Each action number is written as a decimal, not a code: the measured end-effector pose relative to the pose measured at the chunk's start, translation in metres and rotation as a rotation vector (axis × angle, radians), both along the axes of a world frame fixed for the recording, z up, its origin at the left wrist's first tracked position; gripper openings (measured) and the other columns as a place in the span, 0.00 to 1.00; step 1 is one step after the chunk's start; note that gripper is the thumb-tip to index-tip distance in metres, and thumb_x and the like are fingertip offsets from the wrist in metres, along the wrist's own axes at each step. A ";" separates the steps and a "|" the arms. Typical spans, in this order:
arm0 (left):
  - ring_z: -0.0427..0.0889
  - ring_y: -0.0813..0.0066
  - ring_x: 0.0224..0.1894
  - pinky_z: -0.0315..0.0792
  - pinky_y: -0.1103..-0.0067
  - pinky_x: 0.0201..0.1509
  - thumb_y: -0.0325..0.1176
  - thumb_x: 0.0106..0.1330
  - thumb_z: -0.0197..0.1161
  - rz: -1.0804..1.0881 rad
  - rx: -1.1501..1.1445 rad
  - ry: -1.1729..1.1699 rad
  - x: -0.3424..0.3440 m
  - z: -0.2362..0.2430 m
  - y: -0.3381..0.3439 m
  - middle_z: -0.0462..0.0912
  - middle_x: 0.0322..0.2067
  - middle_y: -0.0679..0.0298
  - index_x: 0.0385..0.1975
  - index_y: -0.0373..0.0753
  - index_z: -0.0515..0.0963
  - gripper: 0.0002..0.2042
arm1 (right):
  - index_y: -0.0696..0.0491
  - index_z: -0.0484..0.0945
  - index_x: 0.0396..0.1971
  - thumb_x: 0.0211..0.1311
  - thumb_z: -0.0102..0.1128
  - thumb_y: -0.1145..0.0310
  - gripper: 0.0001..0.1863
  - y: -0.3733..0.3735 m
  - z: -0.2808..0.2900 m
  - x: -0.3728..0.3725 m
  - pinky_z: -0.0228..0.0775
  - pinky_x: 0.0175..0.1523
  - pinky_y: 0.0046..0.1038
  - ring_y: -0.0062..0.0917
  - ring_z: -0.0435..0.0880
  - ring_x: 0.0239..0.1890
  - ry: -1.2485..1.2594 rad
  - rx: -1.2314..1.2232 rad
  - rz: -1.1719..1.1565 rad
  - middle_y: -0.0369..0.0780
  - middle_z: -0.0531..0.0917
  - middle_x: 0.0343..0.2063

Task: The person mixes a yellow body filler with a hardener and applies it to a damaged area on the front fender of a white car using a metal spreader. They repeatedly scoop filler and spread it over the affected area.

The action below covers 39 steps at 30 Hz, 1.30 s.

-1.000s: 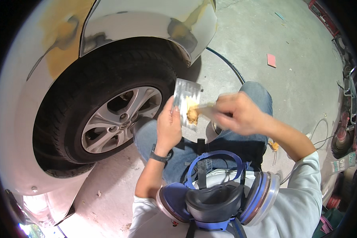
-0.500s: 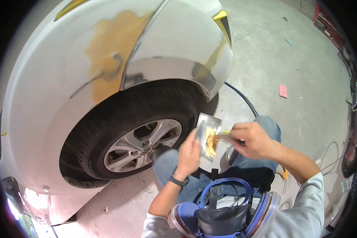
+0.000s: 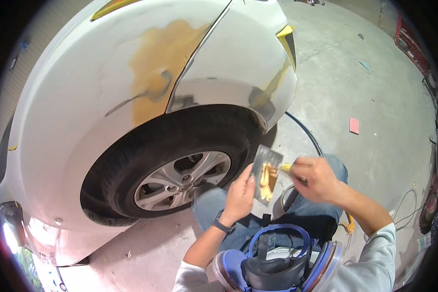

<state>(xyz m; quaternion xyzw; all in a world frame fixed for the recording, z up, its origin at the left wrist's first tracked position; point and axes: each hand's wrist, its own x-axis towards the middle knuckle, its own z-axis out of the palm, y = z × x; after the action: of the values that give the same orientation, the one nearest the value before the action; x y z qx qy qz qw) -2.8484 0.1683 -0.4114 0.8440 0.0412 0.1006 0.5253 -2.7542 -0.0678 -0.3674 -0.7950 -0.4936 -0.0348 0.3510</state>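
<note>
While our right grip (image 3: 319, 177) pinches a yellow-marked spreader (image 3: 286, 167) just right of the plate (image 3: 271, 155), our left grip (image 3: 239, 196) clasps the plate's left edge. Tan putty (image 3: 265, 181) lies on it, left of our right grip, its long axis following the plate's length; left of the plate stands a wheel (image 3: 179, 181).

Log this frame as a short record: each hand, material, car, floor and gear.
Left hand: holds a flat plate by its left side
Right hand: fingers around a blurred tool, at the plate
Material: tan paste on the plate
Car: white, tan patch above the wheel
Floor: pink rectangle
Gear: respirator at the chest
</note>
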 end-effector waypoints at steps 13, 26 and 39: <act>0.87 0.66 0.46 0.76 0.74 0.53 0.32 0.81 0.49 -0.036 -0.108 -0.052 -0.005 0.006 0.003 0.87 0.45 0.46 0.68 0.28 0.71 0.21 | 0.53 0.82 0.30 0.56 0.67 0.71 0.04 -0.001 0.001 -0.010 0.77 0.36 0.39 0.37 0.83 0.34 -0.027 -0.027 0.133 0.39 0.78 0.29; 0.84 0.72 0.54 0.74 0.77 0.60 0.33 0.83 0.48 -0.011 -0.110 -0.016 -0.010 0.004 0.009 0.85 0.54 0.53 0.69 0.27 0.70 0.21 | 0.53 0.85 0.33 0.52 0.68 0.75 0.07 0.000 -0.005 -0.013 0.78 0.34 0.35 0.33 0.84 0.36 -0.037 -0.084 0.233 0.37 0.81 0.31; 0.84 0.63 0.61 0.78 0.71 0.66 0.34 0.82 0.48 0.135 -1.051 0.146 -0.042 0.031 -0.020 0.80 0.62 0.48 0.72 0.24 0.63 0.25 | 0.58 0.87 0.29 0.46 0.68 0.75 0.08 -0.008 -0.046 -0.009 0.75 0.67 0.57 0.41 0.85 0.49 -0.420 0.307 0.135 0.47 0.86 0.45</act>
<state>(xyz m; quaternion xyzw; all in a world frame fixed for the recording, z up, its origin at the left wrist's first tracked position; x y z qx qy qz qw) -2.8903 0.1481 -0.3805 0.4676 0.1765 0.0411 0.8652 -2.7636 -0.0759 -0.4130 -0.6731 -0.5965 -0.2498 0.3589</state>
